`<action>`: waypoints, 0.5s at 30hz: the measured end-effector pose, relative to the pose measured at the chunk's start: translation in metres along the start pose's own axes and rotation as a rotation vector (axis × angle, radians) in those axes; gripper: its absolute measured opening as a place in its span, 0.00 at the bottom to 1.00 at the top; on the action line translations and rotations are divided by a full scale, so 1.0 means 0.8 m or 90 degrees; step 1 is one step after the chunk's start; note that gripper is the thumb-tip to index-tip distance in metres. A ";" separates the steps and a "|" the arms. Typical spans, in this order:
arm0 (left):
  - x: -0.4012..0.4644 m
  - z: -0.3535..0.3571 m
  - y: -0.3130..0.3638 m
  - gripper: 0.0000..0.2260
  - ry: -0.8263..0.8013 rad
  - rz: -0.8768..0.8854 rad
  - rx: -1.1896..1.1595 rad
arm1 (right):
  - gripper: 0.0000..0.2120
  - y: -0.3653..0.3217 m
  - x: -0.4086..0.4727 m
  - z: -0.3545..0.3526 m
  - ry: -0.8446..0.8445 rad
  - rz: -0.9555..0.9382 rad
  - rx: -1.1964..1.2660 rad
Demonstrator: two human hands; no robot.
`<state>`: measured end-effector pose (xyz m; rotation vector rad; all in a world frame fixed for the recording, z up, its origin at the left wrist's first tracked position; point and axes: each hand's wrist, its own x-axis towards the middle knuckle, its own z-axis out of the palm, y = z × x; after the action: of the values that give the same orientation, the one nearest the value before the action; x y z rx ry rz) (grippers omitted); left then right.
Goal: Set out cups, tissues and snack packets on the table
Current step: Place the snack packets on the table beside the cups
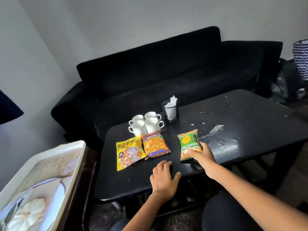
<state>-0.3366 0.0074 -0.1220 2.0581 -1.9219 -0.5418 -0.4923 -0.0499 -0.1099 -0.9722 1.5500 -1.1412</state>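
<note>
My right hand pinches the near end of the green snack packet, which lies flat on the black surface. My left hand rests flat beside it, fingers spread. To the left lie a red packet and a yellow packet, side by side. Behind them stand four white cups, close together. A mesh holder with tissues stands just beside the cups. A picture tray sits far left.

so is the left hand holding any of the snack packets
No, the left hand lies flat on the table, while the right hand grips the green packet.
</note>
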 end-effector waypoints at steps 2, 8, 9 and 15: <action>0.006 0.005 -0.002 0.23 0.045 0.019 0.017 | 0.23 0.006 0.006 -0.001 0.023 -0.024 -0.005; 0.034 -0.004 -0.019 0.23 0.190 0.150 0.187 | 0.17 0.014 0.026 0.008 0.147 -0.117 -0.110; 0.042 -0.007 -0.026 0.24 0.186 0.163 0.212 | 0.16 0.015 0.030 0.010 0.168 -0.128 -0.141; 0.072 -0.008 -0.042 0.29 0.191 0.120 0.162 | 0.19 0.020 0.051 0.028 0.236 -0.259 -0.351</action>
<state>-0.3008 -0.0477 -0.1359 1.9352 -2.0507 0.0572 -0.4808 -0.0893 -0.1372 -1.5632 2.0927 -1.2443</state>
